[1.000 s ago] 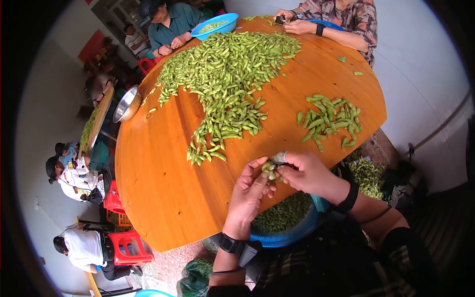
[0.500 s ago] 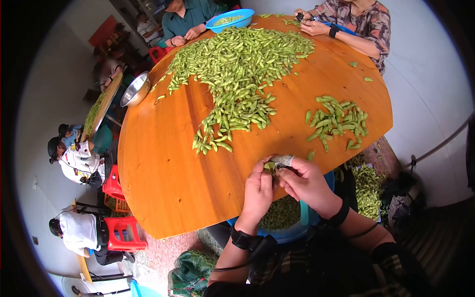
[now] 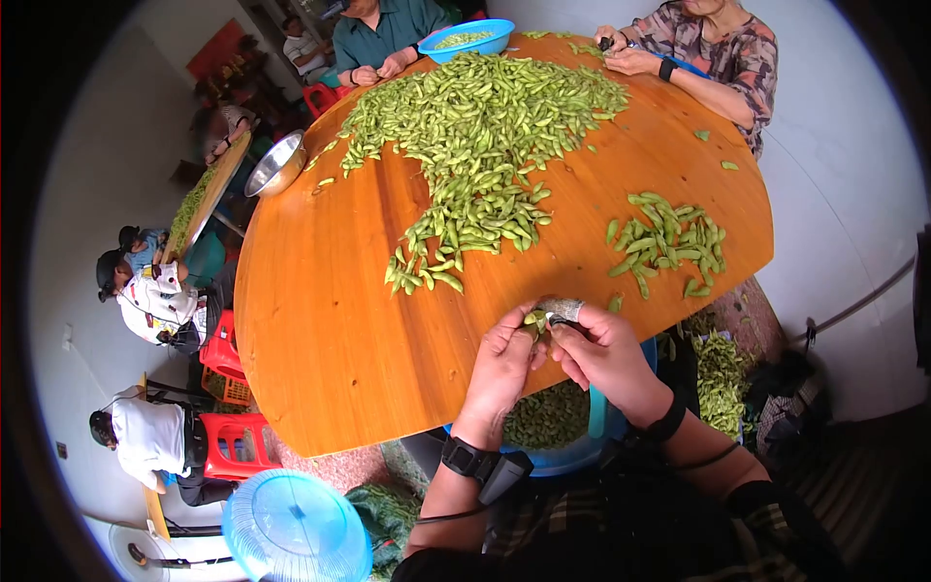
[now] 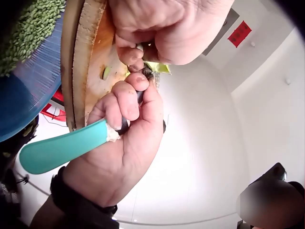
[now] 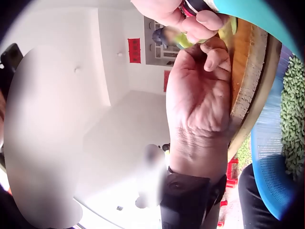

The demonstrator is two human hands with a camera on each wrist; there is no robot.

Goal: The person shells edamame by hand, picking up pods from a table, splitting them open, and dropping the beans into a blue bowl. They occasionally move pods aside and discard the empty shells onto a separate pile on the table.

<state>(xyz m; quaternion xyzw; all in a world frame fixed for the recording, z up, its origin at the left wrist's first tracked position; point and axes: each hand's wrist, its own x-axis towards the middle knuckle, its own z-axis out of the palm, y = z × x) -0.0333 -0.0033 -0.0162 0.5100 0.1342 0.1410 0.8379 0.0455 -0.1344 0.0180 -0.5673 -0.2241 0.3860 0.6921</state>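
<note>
Pod (image 3: 534, 318) is looking paler between two busy hands

The left hand (image 3: 499, 373) is pinching the little green pod. The right hand (image 3: 613, 364) is curling round a tool with a teal handle (image 3: 596, 412), and its tip is hiding near the pod. Neither of the hands is spreading wide; they are keeping close together. The pod is staying up in the air, just over the near edge of the wooden bench (image 3: 339, 339).

Half a second ago the pod was looking mostly green. Now it is showing a pale spot beside the right hand. I think that means the pod is getting opened, but I cannot tell if a bean is coming out. The job seems to be going on, one pod at a time.

Lots of beans (image 3: 548, 417) are sitting in the blue basket (image 5: 267, 167) below the hands. A big heap of pods (image 3: 475, 145) and a smaller pile (image 3: 669, 242) are still waiting on the bench. A round blue thing (image 3: 296, 529) is now showing much more at the bottom left of the head view.
</note>
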